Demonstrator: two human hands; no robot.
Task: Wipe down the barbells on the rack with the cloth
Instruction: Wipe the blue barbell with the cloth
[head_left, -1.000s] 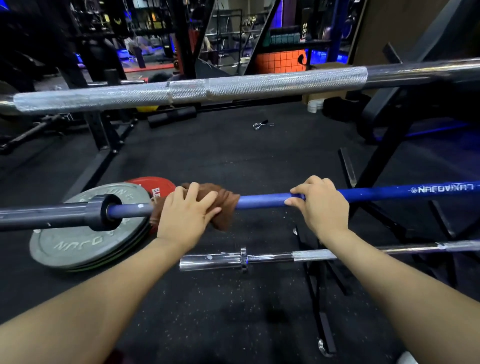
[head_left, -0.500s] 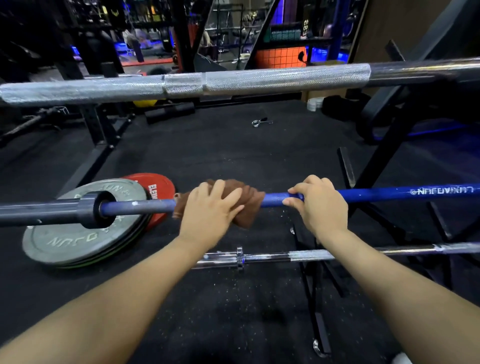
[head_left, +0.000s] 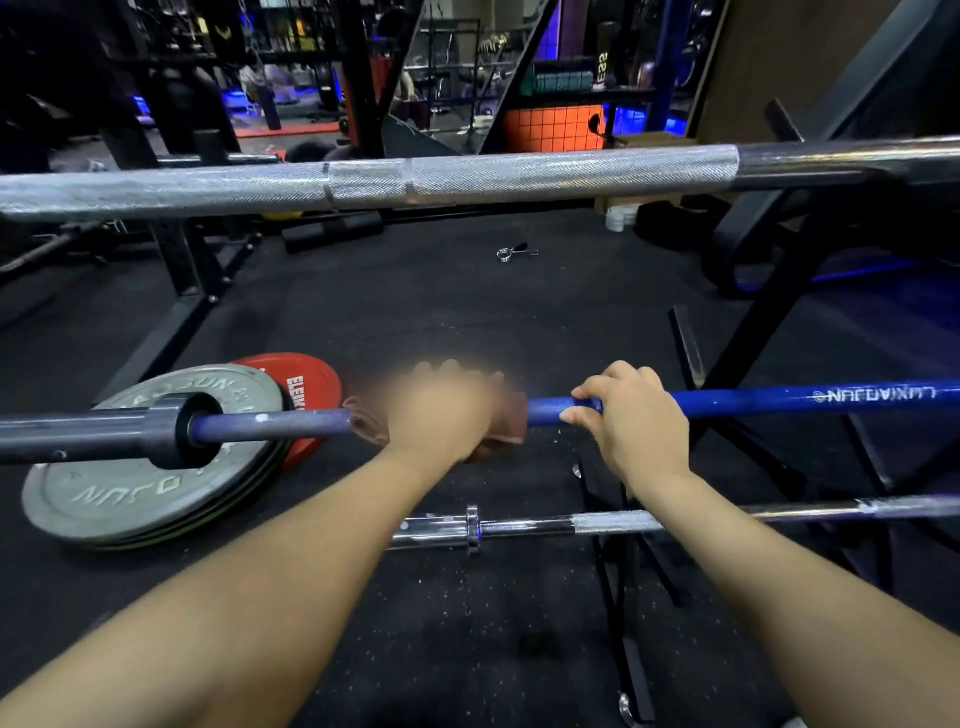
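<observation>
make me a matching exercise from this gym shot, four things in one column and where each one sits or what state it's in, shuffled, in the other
Things:
1. brown cloth
2. right hand
3. silver barbell
4. red plate

Places or states:
A. flat on the floor, partly under a grey plate
B. on the top level, above the blue barbell
C. gripping the bare blue shaft
D. wrapped round the blue shaft under the blurred left hand

Pairs: 1-D, 2-C, 3-B, 4-A
</observation>
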